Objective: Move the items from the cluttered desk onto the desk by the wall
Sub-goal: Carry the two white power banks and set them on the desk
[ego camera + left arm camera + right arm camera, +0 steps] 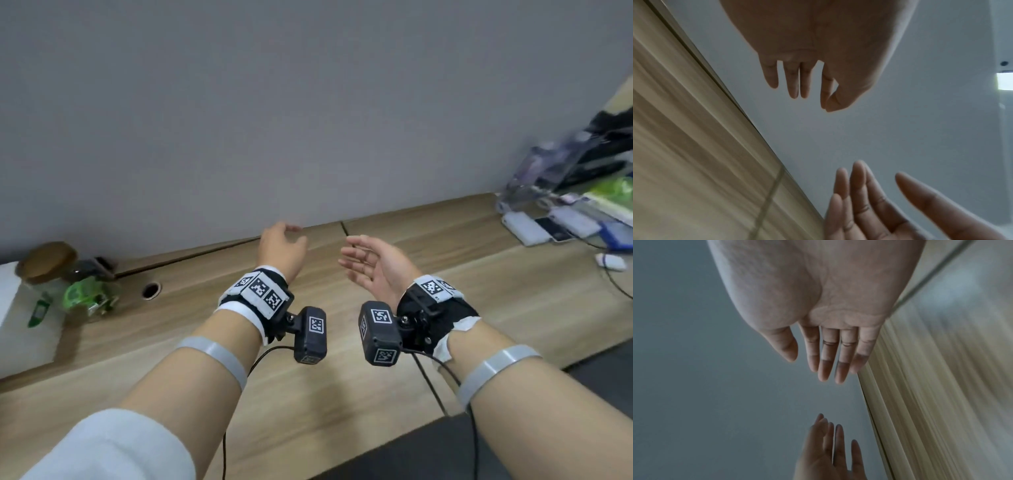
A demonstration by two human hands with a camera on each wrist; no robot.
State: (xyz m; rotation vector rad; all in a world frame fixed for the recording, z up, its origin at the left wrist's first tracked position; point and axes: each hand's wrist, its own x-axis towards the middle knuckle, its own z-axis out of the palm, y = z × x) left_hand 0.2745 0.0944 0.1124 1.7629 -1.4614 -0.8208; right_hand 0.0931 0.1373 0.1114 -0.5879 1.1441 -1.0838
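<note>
Both grips empty: left hand [282, 248] loosely spread, right hand [371, 265] spread, palm inward, over light wooden bench [342, 394]. Blurred clutter pile [575, 202] lies far right; right hand nearer.

Two hands [359, 263], one lidded jar [48, 270], two wrist cameras [310, 334].

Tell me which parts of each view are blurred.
Head view: the pile of items at far right is smeared, both hands fairly sharp. Left wrist view: the desk streaks. Right wrist view: the desk streaks too.
</note>
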